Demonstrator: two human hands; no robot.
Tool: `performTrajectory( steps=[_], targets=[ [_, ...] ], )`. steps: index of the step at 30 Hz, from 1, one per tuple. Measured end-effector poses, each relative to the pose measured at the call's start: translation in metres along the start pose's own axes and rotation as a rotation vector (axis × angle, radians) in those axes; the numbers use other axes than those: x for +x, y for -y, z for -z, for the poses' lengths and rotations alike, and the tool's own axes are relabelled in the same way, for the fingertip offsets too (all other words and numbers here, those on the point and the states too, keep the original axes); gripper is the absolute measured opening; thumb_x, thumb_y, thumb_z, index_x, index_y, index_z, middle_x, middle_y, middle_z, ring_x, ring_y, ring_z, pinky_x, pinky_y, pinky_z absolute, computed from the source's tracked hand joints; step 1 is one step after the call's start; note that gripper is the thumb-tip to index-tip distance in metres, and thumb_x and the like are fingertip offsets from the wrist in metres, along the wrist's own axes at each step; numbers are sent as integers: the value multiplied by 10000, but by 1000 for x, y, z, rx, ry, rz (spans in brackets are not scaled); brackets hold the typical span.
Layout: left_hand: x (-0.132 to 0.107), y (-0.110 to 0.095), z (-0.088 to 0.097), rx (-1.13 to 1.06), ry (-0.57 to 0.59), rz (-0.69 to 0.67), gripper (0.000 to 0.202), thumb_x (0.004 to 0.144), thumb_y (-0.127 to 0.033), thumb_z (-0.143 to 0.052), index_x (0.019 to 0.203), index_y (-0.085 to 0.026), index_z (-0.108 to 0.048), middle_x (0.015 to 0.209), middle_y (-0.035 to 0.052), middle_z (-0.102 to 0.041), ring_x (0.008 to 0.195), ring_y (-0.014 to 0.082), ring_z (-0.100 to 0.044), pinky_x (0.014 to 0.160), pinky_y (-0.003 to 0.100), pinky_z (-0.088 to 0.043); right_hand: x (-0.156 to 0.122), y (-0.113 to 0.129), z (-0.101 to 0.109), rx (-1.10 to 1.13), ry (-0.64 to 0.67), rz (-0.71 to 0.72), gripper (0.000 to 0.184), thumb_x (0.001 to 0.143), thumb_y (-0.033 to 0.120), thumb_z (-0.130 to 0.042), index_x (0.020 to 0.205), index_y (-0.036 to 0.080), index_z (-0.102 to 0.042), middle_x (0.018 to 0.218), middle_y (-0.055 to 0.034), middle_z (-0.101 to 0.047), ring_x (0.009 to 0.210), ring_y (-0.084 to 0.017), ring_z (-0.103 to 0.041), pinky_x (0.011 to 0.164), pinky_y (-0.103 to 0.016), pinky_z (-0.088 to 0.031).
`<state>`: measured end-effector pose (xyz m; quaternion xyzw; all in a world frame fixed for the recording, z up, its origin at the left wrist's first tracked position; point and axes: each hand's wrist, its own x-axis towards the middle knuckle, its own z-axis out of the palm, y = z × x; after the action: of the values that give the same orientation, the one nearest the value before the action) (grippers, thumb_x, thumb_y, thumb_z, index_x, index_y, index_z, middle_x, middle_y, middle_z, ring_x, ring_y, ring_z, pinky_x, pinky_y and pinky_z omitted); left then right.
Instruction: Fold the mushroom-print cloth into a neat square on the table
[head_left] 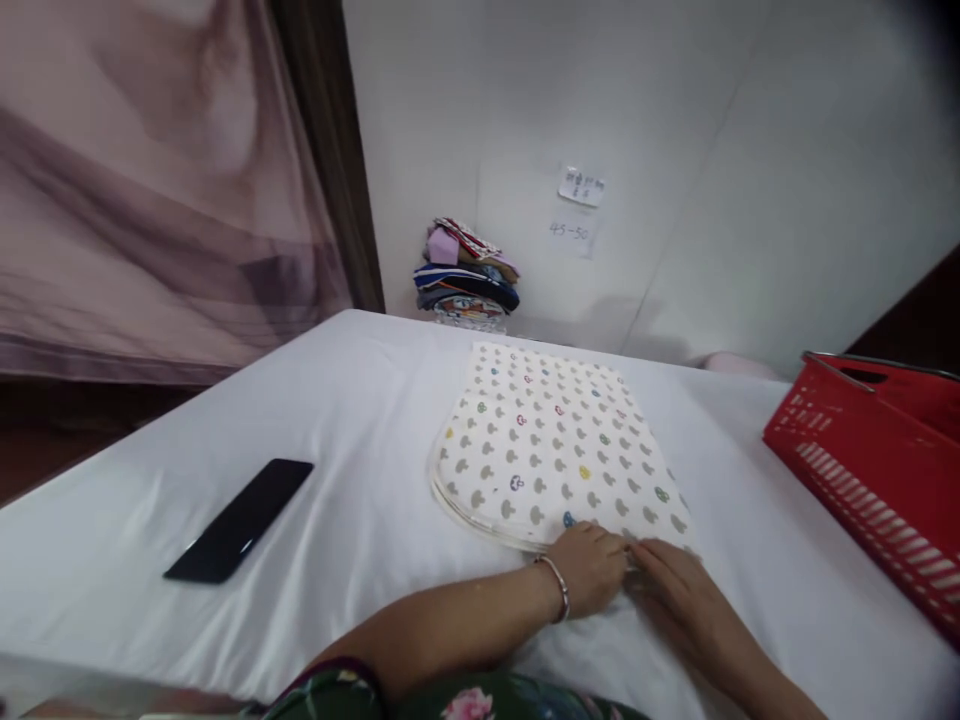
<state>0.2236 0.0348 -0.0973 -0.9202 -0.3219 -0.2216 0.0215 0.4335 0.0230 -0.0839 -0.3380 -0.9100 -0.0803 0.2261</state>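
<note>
Two hands of mine, left hand (589, 568) and right hand (682, 595), are side by side at the near edge of the folded mushroom-print cloth (551, 440), lying on the white sheet (360, 520). My left fingers are curled, the right ones close together; whether they clamp the fabric, I cannot tell. One black smartphone (240, 520) lies to the left.

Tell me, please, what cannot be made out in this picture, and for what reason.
Head view:
- Far part of the red basket: cut off by the right edge.
- Upper wall note: writing too small and blurred.
- Lower layers of the patterned cloth: mostly hidden by its top layer.
- What the left grip and right grip hold: covered by themselves.
</note>
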Motion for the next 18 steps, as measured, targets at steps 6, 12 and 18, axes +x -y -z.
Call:
performTrajectory(
  steps=[6, 12, 18],
  targets=[
    [0, -2, -2, 30, -6, 52, 165, 849, -278, -474, 808, -162, -584, 864, 11, -626, 758, 147, -560, 654, 301, -383, 4, -1, -35, 30, -80, -82, 307, 850, 358, -479, 1110, 220, -564, 952, -78, -665, 837, -218, -652, 712, -332, -551],
    [-9, -1, -1, 112, -27, 3, 181, 863, -258, -465, 761, -173, -587, 909, 41, -598, 788, 151, -536, 603, 289, -338, -10, -7, -41, 155, 53, -175, 421, 823, 285, -448, 1207, 457, -449, 992, -64, -631, 878, -299, -642, 740, -461, -560],
    [-39, 16, 24, 199, -5, 33, 178, 870, -222, -436, 750, -174, -559, 932, 55, -564, 779, 154, -495, 659, 313, -320, -9, -10, -39, 168, 32, -146, 584, 796, 313, -427, 1290, 589, -278, 941, -43, -627, 802, -322, -653, 612, -483, -584]
  ],
)
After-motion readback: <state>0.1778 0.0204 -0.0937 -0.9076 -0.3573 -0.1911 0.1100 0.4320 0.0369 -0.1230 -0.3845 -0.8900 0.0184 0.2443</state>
